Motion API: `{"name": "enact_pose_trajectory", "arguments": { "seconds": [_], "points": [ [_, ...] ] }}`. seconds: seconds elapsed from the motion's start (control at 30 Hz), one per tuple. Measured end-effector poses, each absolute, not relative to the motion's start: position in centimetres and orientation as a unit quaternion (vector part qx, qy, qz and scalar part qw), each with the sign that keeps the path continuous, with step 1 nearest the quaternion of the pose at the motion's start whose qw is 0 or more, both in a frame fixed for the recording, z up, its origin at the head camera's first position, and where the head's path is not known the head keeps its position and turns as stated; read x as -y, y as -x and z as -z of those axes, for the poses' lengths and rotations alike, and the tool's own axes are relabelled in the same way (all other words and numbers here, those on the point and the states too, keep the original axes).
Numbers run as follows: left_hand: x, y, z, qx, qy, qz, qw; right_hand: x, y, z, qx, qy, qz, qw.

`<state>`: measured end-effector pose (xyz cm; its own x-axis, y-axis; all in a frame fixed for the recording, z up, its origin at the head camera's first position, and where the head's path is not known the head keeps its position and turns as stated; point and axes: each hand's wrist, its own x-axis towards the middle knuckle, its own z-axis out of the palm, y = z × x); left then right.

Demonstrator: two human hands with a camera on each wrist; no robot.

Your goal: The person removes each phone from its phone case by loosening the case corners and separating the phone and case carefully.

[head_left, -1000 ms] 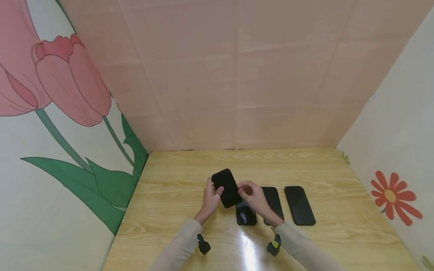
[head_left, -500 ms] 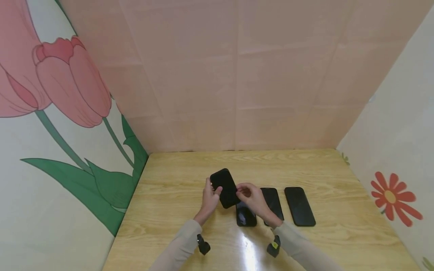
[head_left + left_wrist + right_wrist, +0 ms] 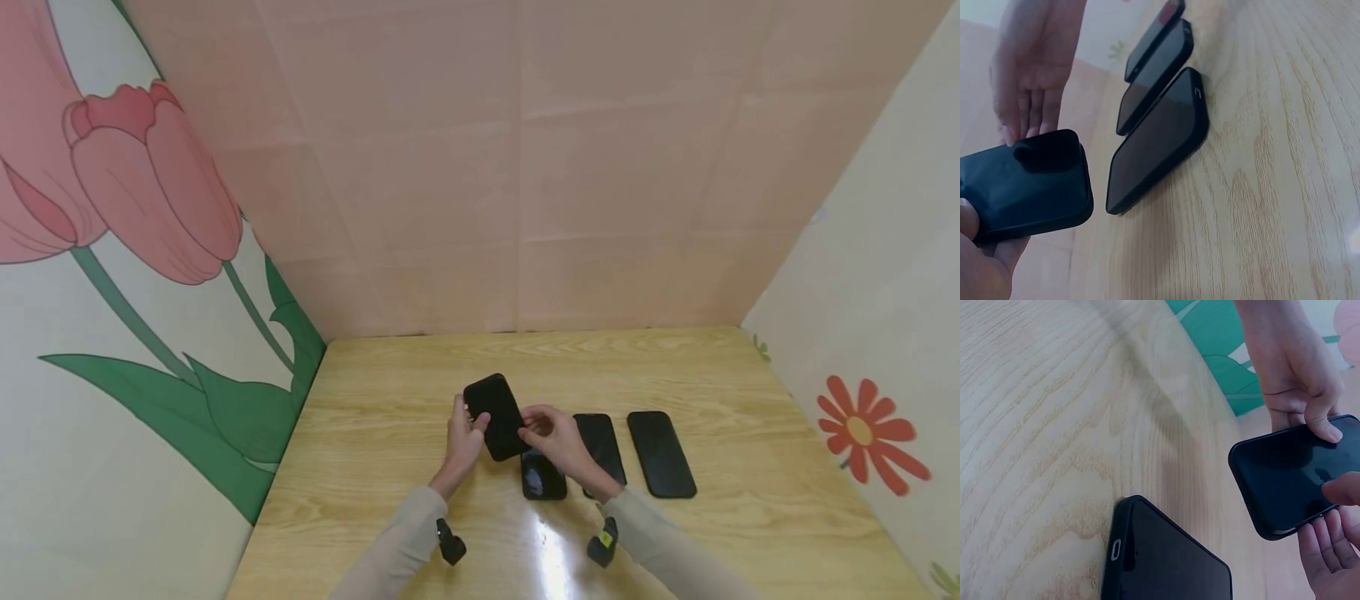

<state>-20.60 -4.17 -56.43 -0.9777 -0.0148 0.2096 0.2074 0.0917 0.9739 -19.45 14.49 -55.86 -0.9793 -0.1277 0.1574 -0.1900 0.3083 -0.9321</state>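
Above the table I hold a black smartphone [image 3: 497,421] in a dark case, tilted with its glossy screen up. My left hand [image 3: 465,435] grips its left long edge, the thumb over the screen and the fingers beneath. At the opposite edge my right hand [image 3: 553,435] pinches the phone, thumb on the screen side and fingers curled at the back. In the right wrist view both thumbs lie on the dark screen [image 3: 1291,469]. A second phone [image 3: 543,477] lies on the table just under the held one, partly covered by it in the head view.
Two more dark phones, a middle one [image 3: 604,450] and a rightmost one [image 3: 662,455], lie side by side on the wooden table [image 3: 405,367], the middle one partly behind my right forearm. A pink wall [image 3: 517,208] backs the table. Wrist cameras [image 3: 451,543] hang beneath both sleeves.
The held phone has shifted slightly left with both hands. My right thumb has moved from beside the phone's edge onto its screen side. The phones on the table stay put.
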Motion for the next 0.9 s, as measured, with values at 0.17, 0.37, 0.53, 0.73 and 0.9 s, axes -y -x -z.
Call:
{"name": "enact_pose_trajectory", "arguments": {
  "seconds": [0.17, 0.37, 0.53, 0.73, 0.9],
  "points": [
    [4.2, 20.6, 56.4, 0.729, 0.06, 0.678, 0.075, -14.8, 19.4, 55.7, 0.807, -0.106, -0.58, 0.023],
    [4.1, 20.3, 55.8, 0.729, 0.057, 0.679, 0.072, -14.7, 19.3, 55.7, 0.813, -0.139, -0.565, 0.027],
    [4.2, 19.2, 53.6, 0.725, 0.074, 0.682, 0.066, -14.7, 19.3, 56.1, 0.82, -0.175, -0.543, 0.046],
    [4.3, 18.8, 52.6, 0.732, 0.101, 0.673, 0.042, -15.0, 19.4, 56.3, 0.818, -0.161, -0.549, 0.051],
    [4.5, 18.7, 52.6, 0.726, 0.11, 0.678, 0.011, -15.1, 19.3, 56.5, 0.812, -0.161, -0.558, 0.052]
  ]
}}
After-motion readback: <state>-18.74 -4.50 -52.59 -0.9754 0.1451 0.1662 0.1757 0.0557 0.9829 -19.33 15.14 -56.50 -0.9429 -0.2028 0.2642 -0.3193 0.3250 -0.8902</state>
